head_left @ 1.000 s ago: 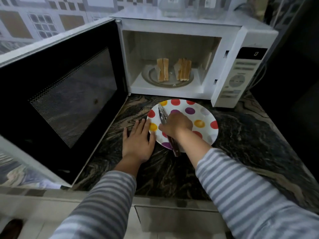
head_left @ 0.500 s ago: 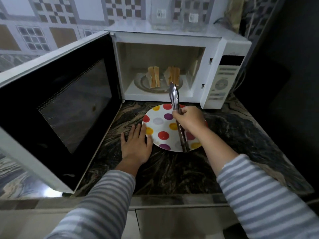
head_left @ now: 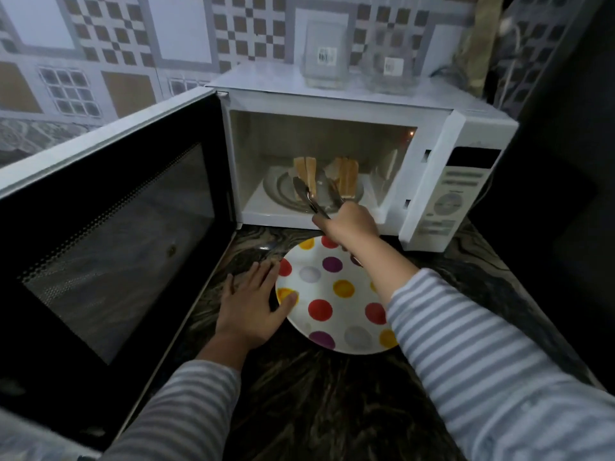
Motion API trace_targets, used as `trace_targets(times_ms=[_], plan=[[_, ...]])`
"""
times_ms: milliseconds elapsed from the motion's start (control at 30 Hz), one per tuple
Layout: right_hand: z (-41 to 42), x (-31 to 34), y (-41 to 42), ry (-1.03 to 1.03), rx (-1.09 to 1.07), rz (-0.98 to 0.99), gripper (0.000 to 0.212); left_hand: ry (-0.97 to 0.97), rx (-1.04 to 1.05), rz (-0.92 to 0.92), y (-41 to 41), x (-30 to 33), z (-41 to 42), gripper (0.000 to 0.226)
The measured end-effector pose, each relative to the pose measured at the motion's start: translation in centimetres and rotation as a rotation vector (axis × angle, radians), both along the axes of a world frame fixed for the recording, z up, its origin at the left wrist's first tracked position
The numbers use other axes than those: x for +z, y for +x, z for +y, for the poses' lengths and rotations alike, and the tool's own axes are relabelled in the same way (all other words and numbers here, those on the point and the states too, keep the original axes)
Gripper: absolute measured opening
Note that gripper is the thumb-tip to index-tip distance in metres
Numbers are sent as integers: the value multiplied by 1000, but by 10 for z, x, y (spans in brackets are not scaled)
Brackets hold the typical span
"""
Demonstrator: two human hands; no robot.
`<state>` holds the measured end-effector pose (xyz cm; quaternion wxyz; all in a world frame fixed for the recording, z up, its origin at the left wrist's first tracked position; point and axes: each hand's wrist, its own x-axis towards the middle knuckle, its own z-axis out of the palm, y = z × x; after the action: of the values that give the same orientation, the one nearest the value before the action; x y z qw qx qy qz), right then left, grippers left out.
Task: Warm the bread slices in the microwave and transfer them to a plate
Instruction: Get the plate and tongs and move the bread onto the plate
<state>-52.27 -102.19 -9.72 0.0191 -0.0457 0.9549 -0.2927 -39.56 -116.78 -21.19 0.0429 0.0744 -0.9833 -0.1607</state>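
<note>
The white microwave point(head_left: 429, 134) stands open on the counter. Inside, bread slices stand on edge on the glass turntable point(head_left: 278, 186) in two groups, a left group point(head_left: 306, 168) and a right group point(head_left: 347, 174). My right hand point(head_left: 351, 224) grips metal tongs point(head_left: 316, 197) at the microwave's mouth. The tongs' two arms are spread apart and reach in between and in front of the two bread groups. A white plate point(head_left: 332, 307) with coloured dots lies on the counter below, with nothing on it. My left hand point(head_left: 249, 304) rests flat on the counter, thumb touching the plate's left rim.
The microwave door point(head_left: 109, 227) swings wide to the left and walls off that side. Clear plastic containers point(head_left: 324, 61) sit on top of the microwave. The dark marbled counter point(head_left: 299, 394) runs toward me. A dark surface closes in the right side.
My right hand has lifted the tongs off the plate and carried them forward into the microwave, where the arms have spread. My left hand stays beside the plate.
</note>
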Motion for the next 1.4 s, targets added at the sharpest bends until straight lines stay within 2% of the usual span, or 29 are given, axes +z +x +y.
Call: trace_targets(times_ms=[200,300,400,567,667,767,933,1167,1400], plan=[[-41,2,-53,-49,26,-41,47,0,2,34,-2,-2,-1,82],[-53,-2,-69,2,21,-30,49,-9,4,38,-3,-3,-2,82],[-60,-7,-76,40,3,1,42,-13,3,31,-3,-3,-2,81],[-57,-15,-78,66,0,48,43,-16,0,21,-3,-2,-2,82],[-48,-14,-73,18,-22,31,34,-14,-1,11,-3,-1,-2,83],[-31,-10,-59,24,-60,46,29,-11,-4,-6,-4,1,-2,82],[17,-14,-4,83,21,122,40,-15,-2,-38,-5,4,-1,81],[64,-45,97,155,61,14,44,-74,13,-67,-3,6,2,75],[71,-65,137,233,50,-10,42,-107,15,-79,-3,4,3,75]])
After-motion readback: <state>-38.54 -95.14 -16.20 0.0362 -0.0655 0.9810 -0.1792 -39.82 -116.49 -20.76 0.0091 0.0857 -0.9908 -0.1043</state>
